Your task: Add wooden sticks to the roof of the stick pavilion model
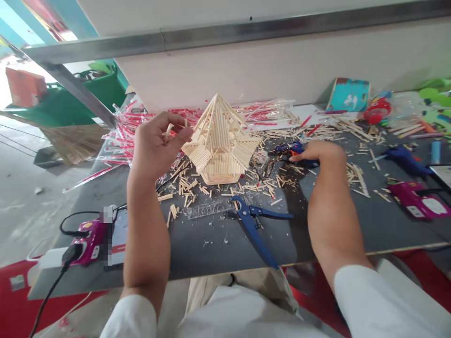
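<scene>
Surface: dark grey desk [197, 249], its near edge running across the lower frame, strewn with loose cut wooden sticks [186, 185].

Room: bare concrete floor [24, 202] at left; straw broom [70, 141] and green bin [84, 94] at upper left; pale partition wall [246, 70] behind the desk, crossed by a metal rail [225, 35] along the top of the frame.

Centre: hexagonal stick pavilion [218, 143], peaked roof, standing on the desk between the hands.

Left hand [158, 145]: fingers curled, pinching a short wooden stick [169, 130] against the thumb, just beside the pavilion's roof.

Right hand [317, 152]: fingers extended, lying over a blue glue gun [291, 150]; grip cannot be told.

Near foreground: blue-handled pliers [255, 225], open, beside a clear ruler [207, 210].

Other items: bagged red-and-white straws [130, 131] behind the pavilion; second blue glue gun [405, 159] and magenta device [416, 199] at right; matching magenta device [86, 241] with black cable [49, 291] at lower left; teal box [348, 94] at upper right.
</scene>
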`<state>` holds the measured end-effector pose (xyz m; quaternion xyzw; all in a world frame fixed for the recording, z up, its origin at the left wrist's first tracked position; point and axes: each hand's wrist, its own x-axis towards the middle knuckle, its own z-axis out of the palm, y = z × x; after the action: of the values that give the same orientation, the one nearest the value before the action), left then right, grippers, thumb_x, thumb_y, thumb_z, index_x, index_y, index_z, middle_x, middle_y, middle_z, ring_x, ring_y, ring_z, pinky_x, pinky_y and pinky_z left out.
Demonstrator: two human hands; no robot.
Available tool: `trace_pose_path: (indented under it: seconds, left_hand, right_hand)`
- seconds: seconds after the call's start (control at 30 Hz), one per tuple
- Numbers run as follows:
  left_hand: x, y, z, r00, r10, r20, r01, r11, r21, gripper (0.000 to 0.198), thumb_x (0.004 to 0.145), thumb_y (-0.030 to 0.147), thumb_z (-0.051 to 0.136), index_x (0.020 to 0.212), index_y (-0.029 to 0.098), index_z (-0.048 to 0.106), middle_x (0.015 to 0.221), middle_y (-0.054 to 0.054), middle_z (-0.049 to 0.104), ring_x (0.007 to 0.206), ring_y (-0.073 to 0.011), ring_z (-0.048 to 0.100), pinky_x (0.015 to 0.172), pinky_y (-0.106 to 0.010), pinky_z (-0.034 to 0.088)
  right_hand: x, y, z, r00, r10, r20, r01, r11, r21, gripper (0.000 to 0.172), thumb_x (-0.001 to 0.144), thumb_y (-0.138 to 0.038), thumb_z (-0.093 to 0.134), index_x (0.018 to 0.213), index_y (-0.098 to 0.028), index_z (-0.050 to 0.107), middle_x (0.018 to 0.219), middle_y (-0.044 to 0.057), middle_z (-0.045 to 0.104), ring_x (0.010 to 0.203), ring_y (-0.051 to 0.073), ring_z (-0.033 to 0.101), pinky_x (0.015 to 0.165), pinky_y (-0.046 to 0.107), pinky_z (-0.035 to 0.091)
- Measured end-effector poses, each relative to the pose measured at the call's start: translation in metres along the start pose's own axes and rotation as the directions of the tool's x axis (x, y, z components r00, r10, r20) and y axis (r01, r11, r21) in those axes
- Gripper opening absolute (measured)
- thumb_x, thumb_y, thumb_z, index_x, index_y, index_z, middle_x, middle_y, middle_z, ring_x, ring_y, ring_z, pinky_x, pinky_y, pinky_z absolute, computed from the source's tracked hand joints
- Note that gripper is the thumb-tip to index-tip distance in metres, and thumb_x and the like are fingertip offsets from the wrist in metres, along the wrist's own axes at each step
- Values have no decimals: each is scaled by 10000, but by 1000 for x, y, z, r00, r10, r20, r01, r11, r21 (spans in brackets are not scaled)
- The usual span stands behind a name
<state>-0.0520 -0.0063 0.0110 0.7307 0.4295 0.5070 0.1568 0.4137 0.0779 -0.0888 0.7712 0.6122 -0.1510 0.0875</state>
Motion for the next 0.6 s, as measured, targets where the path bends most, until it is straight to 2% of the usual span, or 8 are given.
trace_pose_path:
  seconds: [0.07,0.13,0.23,0.3,0.37,0.43,0.5,0.6]
  left_hand:
    - [0,-5,-2,1000,-9,-8,10,1000,18,153,876,391,778,959,273,728,854,-3,691,727,-132,663,543,-241,538]
    - [1,-10,-3,1000,-16,-18,16,999,32,155,846,385,796,927,268,734,818,2,684,662,-113,627,507,-224,509]
    - [3,-17,-6,999,-22,-29,23,998,56,133,811,336,809,876,245,737,749,7,663,576,-84,566,470,-199,455]
    - [3,-21,-8,1000,-9,-12,10,997,71,107,809,301,800,861,232,739,712,10,649,536,-69,534,454,-190,419]
    - [4,-25,-10,1000,16,11,-17,997,78,91,811,284,793,853,226,738,686,16,641,493,-54,489,429,-187,369]
    - [4,-27,-11,1000,20,24,-22,995,94,88,812,280,793,844,225,733,671,21,639,457,-41,435,405,-190,316]
    - [5,-27,-11,1000,-3,28,0,993,119,92,814,281,794,837,224,726,665,24,641,445,-37,407,398,-196,289]
    - [8,-24,-4,998,-36,47,30,993,112,84,836,281,775,858,224,718,688,13,669,476,-53,453,422,-209,326]
  right_hand:
    - [5,-3,2,995,75,61,-73,997,-33,548,675,-663,841,901,-173,749,995,188,744,904,330,676,803,414,515]
    - [2,-6,0,990,111,83,-107,993,-50,511,689,-651,832,886,-189,733,1009,172,750,919,324,677,826,410,523]
    - [-18,-10,-11,994,28,108,-35,998,61,335,756,-536,786,717,-223,676,786,120,742,757,262,655,754,387,508]
    - [-35,-12,-21,995,-63,80,49,984,169,330,827,-516,680,640,-255,607,701,100,713,648,216,607,700,375,476]
    - [-49,-14,-32,998,-56,-20,59,978,201,326,827,-531,647,641,-282,551,698,112,694,649,220,586,684,384,442]
    - [-59,-15,-42,985,25,-172,16,973,232,309,797,-555,663,702,-285,547,800,152,710,727,253,601,695,398,421]
    - [-67,-15,-50,942,87,-325,18,952,306,342,788,-596,672,822,-263,599,962,195,726,816,285,617,719,408,421]
    - [-82,-16,-59,837,98,-538,144,910,390,476,826,-655,658,1021,-221,659,1086,211,731,861,285,629,749,399,441]
